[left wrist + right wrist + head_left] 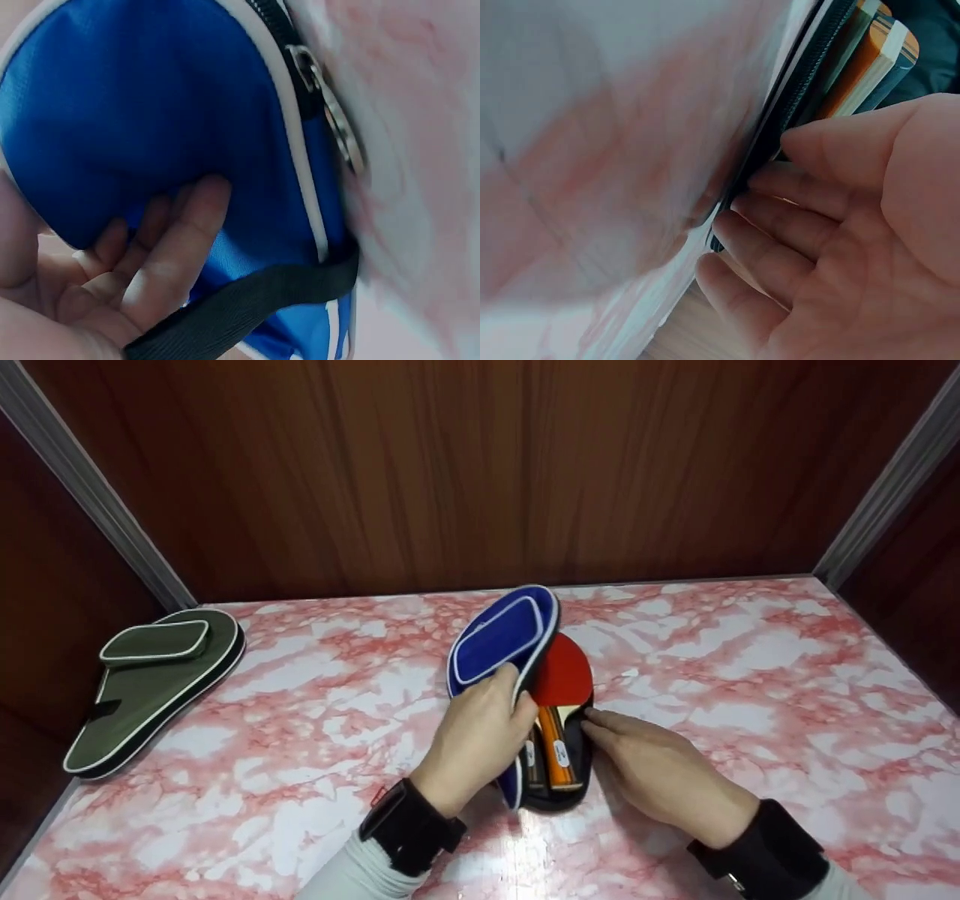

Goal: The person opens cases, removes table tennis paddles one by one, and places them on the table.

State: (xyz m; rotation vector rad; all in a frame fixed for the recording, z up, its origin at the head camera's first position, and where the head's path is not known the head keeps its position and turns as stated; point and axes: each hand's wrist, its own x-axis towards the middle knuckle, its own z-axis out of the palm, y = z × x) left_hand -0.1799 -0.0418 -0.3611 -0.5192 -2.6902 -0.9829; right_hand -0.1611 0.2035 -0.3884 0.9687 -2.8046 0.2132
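A blue table tennis paddle case point(499, 641) with white piping stands unzipped, its blue cover raised and tilted to the left. My left hand point(480, 727) grips this cover by its edge; in the left wrist view the curled fingers point(180, 247) lie against the blue fabric, beside a black strap point(277, 300). Two paddles lie in the case's black lower half, a red paddle point(568, 671) with an orange handle on top and another handle point(533, 757) beside it. My right hand point(660, 769) touches the case's right rim with extended fingertips, close to the zipper point(810, 82).
A green paddle case point(157, 690) with white piping lies at the far left of the red-and-white marbled table point(337, 735). Brown wood-grain panels point(480, 472) stand behind and at both sides. A metal zipper pull point(341, 131) hangs from the blue case.
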